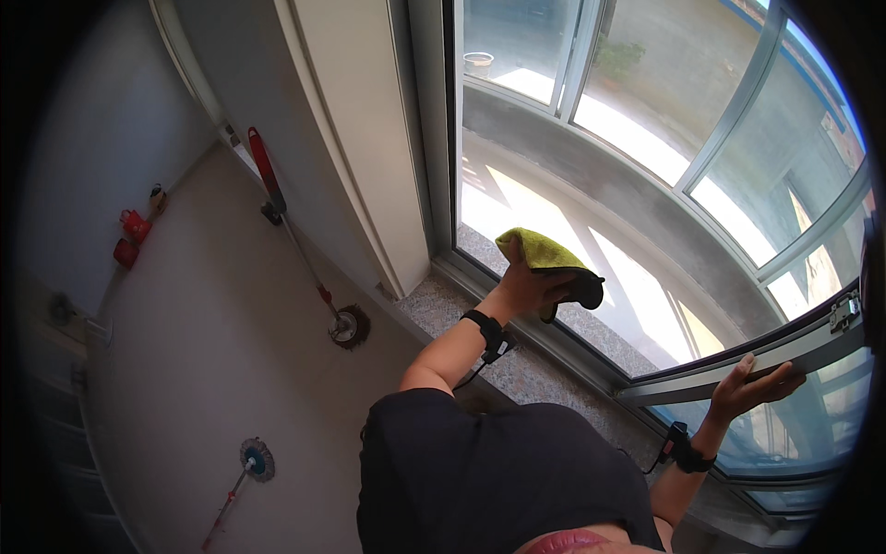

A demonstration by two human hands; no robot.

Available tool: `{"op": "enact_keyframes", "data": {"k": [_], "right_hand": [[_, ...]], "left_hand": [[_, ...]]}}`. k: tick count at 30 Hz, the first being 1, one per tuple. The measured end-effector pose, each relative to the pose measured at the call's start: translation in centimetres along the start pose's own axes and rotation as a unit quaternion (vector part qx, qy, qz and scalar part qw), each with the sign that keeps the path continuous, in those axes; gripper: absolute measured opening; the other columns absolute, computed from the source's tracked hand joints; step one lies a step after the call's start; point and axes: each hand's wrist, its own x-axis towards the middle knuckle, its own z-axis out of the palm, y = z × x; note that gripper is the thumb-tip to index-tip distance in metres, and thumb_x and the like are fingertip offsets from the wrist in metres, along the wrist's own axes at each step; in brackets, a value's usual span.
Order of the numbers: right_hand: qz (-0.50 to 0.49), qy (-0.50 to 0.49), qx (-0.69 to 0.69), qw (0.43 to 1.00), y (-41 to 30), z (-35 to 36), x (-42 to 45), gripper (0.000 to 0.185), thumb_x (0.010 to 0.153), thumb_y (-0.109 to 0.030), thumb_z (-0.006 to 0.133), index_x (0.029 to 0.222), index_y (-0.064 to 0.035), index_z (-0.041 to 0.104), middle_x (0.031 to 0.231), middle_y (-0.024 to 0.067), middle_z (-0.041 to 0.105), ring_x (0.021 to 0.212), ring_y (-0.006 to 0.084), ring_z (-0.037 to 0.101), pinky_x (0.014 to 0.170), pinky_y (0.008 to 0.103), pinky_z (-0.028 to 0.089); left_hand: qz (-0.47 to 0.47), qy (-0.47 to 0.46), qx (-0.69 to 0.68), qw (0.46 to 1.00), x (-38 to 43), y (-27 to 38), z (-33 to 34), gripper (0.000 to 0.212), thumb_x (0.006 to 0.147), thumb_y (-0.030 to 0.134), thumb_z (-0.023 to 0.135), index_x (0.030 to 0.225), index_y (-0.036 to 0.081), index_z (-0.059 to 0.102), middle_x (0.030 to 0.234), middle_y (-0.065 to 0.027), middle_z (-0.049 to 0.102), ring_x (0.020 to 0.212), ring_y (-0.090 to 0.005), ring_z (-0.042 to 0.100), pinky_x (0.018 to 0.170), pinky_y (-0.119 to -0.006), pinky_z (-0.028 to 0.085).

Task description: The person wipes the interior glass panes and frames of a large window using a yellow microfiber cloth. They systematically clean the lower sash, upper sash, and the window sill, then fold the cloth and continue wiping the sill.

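Observation:
My left hand [524, 285] holds a yellow-green microfiber cloth [547, 249] with a dark reverse side. The cloth is bunched over the fingers and lies in front of the window glass [512, 166]; whether it presses on the pane I cannot tell. My right hand [751, 389] grips the metal frame of an open window sash [692, 384], the thumb on its near edge and the fingers across its outer side. A latch [844, 311] sits farther along that frame. Both wrists wear black bands with small devices and cables.
Below the window runs a speckled stone sill [443, 305]. A mop with a red handle [266, 166] leans on the wall to the left. Another mop [256, 460] rests on the floor [208, 360]. Red items [135, 225] stand by the far wall.

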Motion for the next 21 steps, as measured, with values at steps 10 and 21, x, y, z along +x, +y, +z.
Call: {"op": "enact_keyframes", "data": {"k": [10,21], "right_hand": [[0.006,0.006,-0.003,1.000,-0.8,-0.2,0.6,0.070,0.100,-0.033,0.048,0.160,-0.0117,0.018,0.163,0.0270,0.010,0.151,0.0475,0.013,0.119,0.0616,0.020],[0.028,0.006,0.054,0.998,-1.3,-0.2,0.6,0.069,0.099,-0.018,0.052,0.160,-0.0111,0.021,0.164,0.0275,0.009,0.152,0.0473,0.010,0.120,0.0611,0.013]], "left_hand": [[-0.099,0.261,0.062,0.958,13.9,-5.6,-13.4,0.092,0.079,0.052,0.069,0.154,0.008,0.036,0.156,-0.0311,0.026,0.141,-0.0606,0.019,0.116,-0.070,0.009],[-0.235,0.207,0.025,0.949,3.0,-6.8,-3.8,0.089,0.092,0.048,0.060,0.151,-0.007,0.023,0.155,-0.0335,0.022,0.142,-0.0503,0.023,0.116,-0.060,0.018]]}}
